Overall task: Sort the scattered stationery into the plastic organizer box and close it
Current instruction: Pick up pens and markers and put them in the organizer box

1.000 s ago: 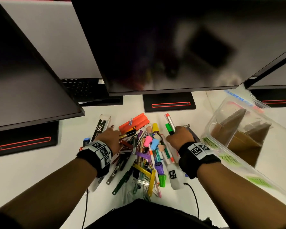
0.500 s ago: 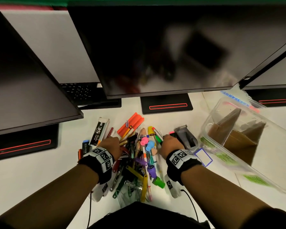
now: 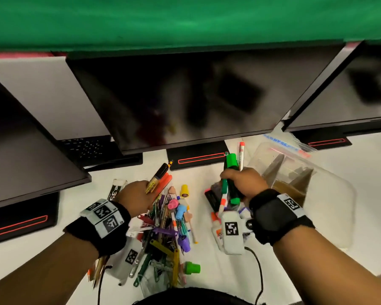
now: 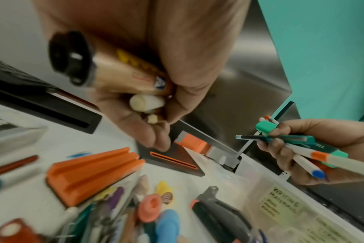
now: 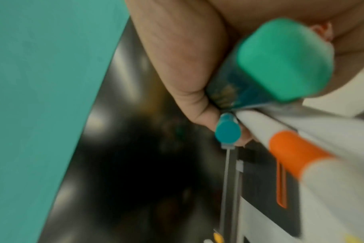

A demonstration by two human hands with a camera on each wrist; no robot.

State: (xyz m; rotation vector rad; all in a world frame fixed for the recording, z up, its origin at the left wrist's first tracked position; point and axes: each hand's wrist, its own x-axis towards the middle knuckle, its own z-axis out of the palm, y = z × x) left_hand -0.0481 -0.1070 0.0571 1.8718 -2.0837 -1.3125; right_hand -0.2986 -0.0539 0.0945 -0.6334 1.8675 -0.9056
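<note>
the left hand is closed round a gold marker with a black cap, plus a couple of thinner pens whose pale ends show in the left wrist view, raised just above the far left part of the stationery pile. the right hand grips a bundle of pens: a thick green marker, a slim green pen and white pens with orange bands, their tips pointing up toward the far edge of the table.

the plastic organizer box is a clear tub lying at the right side of the table, just beside the right hand, its open inside showing brown cardboard dividers; the lid cannot be made out. yellow-green labels sit on its near wall in the left wrist view.

the pile runs from mid-table to the near edge. an orange ridged block lies at its far left side, a black stapler between pile and box, a glue bottle below the right wrist. a strip of bare white table separates the pile from the things under the right hand.

three dark monitors overhang the far edge, their black stands with red lines resting on the table, so room behind the pile is tight.
</note>
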